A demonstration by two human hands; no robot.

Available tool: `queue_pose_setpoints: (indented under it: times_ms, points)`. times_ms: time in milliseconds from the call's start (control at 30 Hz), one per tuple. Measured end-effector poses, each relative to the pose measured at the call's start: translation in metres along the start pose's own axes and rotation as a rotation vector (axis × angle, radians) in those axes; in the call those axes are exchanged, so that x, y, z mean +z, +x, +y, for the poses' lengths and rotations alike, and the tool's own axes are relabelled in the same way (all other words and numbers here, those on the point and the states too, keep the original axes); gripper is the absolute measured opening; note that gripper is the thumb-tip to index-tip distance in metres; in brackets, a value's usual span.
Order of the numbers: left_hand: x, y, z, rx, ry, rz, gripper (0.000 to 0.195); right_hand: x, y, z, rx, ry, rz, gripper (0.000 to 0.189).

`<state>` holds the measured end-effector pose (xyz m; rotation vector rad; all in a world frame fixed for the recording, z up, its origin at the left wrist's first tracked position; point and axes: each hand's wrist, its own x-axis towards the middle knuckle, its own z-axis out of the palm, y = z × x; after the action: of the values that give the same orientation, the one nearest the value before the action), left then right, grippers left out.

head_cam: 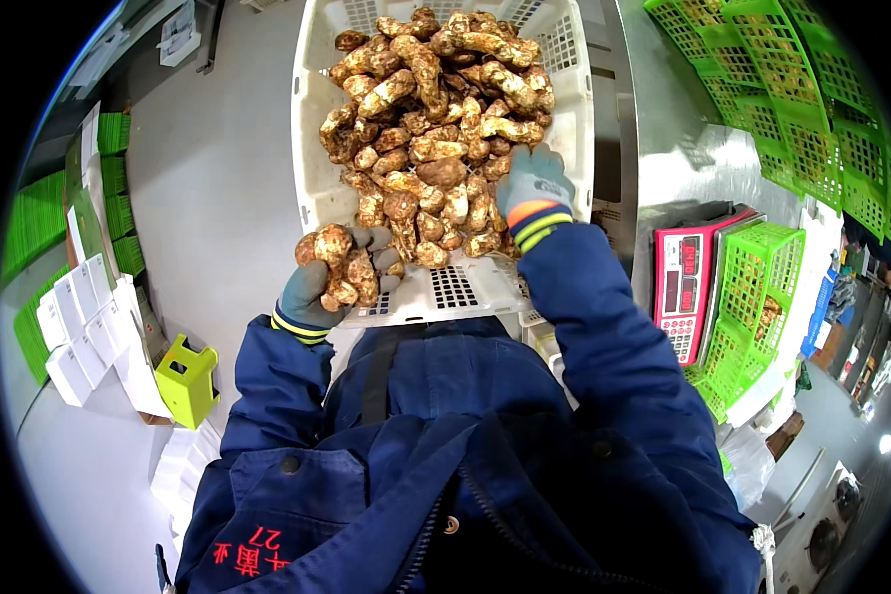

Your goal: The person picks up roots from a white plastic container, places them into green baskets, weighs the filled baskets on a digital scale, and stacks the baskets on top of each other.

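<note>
A white plastic crate [301, 141] with slotted walls stands before me, heaped with brown, thick-stemmed mushrooms [439, 148] that look like matsutake. My left hand [323, 278], in a grey-coated glove, is closed around a small bunch of mushrooms [341, 267] at the crate's near left corner. At the right side of the heap is my right hand [538, 178], also gloved, back upward and slightly blurred. Its fingertips reach down against mushrooms near the right wall. Its palm side is hidden, so whether it grips one is unclear.
To my right, a metal table [676, 160] bears a red digital scale [687, 289] with green plastic baskets [761, 275] on it. More green baskets [779, 82] holding mushrooms stand farther back. At left are white boxes [82, 327], green stacks [115, 178] and a yellow-green plastic stool [185, 379].
</note>
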<state>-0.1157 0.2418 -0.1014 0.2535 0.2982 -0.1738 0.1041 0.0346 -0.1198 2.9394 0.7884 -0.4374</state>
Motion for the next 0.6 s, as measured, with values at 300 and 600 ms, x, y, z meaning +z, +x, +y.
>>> queue_pose_setpoints:
  times_ms: [300, 600]
  points:
    - [-0.008, -0.004, -0.001, 0.027, 0.073, -0.015, 0.058, 0.002, -0.043, -0.018, -0.216, 0.176, -0.465, 0.036]
    - [-0.015, -0.003, -0.001, 0.000, -0.044, -0.075, 0.072, -0.020, -0.065, 0.045, 0.110, 0.683, -0.161, 0.028]
